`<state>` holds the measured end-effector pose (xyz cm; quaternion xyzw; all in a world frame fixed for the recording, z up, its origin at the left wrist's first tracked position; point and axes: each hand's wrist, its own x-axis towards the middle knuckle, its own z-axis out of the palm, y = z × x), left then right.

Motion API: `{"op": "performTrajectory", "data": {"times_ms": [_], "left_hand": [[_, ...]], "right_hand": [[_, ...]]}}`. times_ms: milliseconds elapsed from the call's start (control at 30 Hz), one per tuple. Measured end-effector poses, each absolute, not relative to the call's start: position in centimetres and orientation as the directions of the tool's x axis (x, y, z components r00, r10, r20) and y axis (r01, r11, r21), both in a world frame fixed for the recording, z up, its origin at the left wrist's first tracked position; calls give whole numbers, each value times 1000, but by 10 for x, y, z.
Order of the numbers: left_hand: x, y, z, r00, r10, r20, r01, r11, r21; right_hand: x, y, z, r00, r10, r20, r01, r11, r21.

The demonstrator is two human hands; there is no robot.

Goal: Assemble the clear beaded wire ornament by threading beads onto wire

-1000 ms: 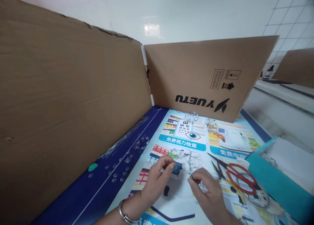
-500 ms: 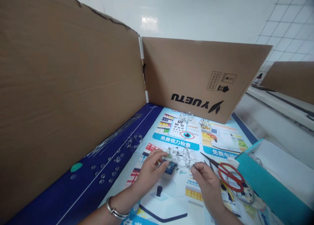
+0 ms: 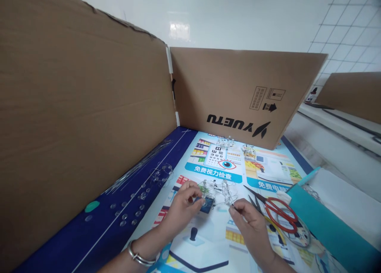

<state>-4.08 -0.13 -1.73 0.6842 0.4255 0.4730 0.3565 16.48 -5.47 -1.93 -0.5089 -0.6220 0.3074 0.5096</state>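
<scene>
Wire tangle (image 3: 228, 192) is lying between left hand (image 3: 187, 201) and right hand (image 3: 249, 217); each is pinching one side, thumb to finger, probably steadying it.

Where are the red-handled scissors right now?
In the head view, the red-handled scissors lie just right of the right hand, beside the yellow-handled pliers and left of the teal box.

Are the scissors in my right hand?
No, the scissors lie beside your right hand, which pinches the tangled wire instead.
</scene>
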Motion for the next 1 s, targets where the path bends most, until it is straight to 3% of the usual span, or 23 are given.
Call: {"op": "performTrajectory", "data": {"times_ms": [600, 1000], "left_hand": [[-45, -5, -10, 169, 870, 463, 342, -492, 800], [-48, 1, -16, 185, 876, 445, 300, -481, 824]], "right_hand": [[158, -58, -14, -115, 813, 571, 454, 554, -698], [158, -61, -14, -200, 764, 613, 507, 617, -602]]}}
